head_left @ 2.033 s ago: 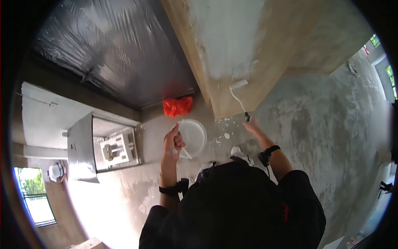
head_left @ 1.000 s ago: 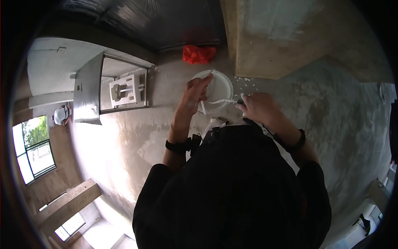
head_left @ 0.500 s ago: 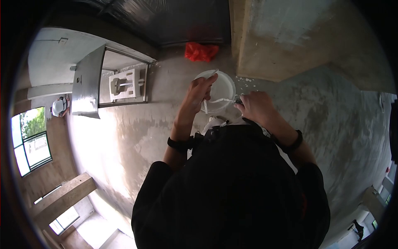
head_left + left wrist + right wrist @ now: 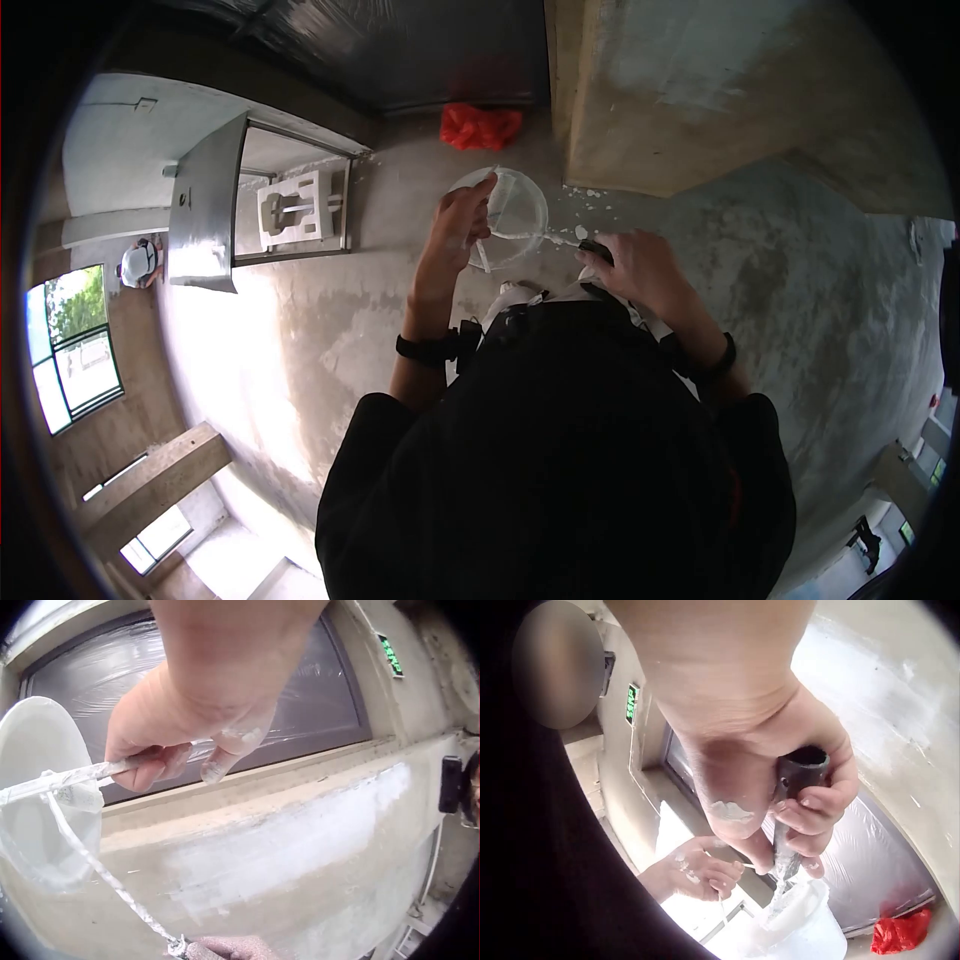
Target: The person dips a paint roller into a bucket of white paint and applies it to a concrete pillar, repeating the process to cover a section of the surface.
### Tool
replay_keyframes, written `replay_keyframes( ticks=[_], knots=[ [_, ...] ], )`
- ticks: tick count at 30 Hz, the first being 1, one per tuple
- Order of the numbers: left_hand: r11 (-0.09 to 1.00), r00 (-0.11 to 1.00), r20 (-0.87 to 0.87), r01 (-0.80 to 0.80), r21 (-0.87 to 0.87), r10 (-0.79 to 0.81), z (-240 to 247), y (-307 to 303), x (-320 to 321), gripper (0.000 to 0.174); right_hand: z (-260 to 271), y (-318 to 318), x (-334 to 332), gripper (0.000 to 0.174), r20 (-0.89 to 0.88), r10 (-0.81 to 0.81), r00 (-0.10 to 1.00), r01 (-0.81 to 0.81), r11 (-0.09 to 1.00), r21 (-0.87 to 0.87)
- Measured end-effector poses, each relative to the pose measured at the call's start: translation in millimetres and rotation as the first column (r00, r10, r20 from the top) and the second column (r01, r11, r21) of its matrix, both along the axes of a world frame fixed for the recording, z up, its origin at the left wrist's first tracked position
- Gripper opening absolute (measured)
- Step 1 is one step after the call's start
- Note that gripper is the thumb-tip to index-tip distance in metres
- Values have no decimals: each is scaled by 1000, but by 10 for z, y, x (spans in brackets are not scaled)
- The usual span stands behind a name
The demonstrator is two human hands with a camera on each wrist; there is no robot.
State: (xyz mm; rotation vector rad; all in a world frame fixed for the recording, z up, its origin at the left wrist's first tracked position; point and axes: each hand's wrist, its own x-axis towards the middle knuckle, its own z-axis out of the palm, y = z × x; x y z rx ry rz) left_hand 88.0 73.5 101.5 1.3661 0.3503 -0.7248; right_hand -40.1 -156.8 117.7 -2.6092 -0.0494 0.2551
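In the head view my right hand point(image 4: 645, 265) grips the dark handle point(image 4: 597, 250) of a small paint roller. The roller's bent, white-coated rod point(image 4: 109, 877) runs from that handle toward my left hand point(image 4: 460, 225). A thin white-coated stick point(image 4: 64, 780) is pinched in my left fingers, and the rod's far end overlaps it in the left wrist view. Both tools are over the white bucket point(image 4: 540, 215), which stands on the floor below my hands. White smears mark both hands in the wrist views. My left hand partly hides the roller's head.
A red plastic bag point(image 4: 480, 127) lies beyond the bucket, by the plastic-covered opening point(image 4: 450, 50). To the right stands a wall point(image 4: 680, 130) with a white-coated patch. White drips point(image 4: 590, 200) spot the floor. An open metal door point(image 4: 205, 215) and a crouching person point(image 4: 138, 265) are at left.
The right hand has brought the roller from the wall back to the bucket, beside the left hand's stick. Over the last half second, both hands have stayed there, shifting slightly.
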Motion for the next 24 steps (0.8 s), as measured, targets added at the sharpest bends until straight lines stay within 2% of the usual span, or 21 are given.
replay_keyframes(
  ticks=[2,4,8,13,16,19,24],
  knots=[
    [1000,1000,13,9,8,-9,10,-1,16,34,-1,-13,19,35,1,7,1000,-7,998,55],
    [1000,1000,15,-22,-14,22,6,-3,30,38,25,-17,19,35,-99,2,995,19,979,204],
    [1000,1000,18,-13,-25,14,9,13,24,40,-30,2,12,35,-93,-26,995,42,984,173],
    [999,1000,6,8,-32,-8,-9,15,22,35,-40,-5,16,36,-191,-66,979,98,982,162],
    [1000,1000,-1,9,-22,-9,-17,6,25,34,-71,-21,2,36,-135,-57,989,82,979,189],
    [999,1000,4,-11,-44,11,-7,-13,25,39,-58,-38,-1,36,-152,-27,988,50,987,150],
    [1000,1000,11,-1,-16,2,-30,-24,1,38,-23,-42,-17,35,-191,-57,980,90,982,169]
  ],
)
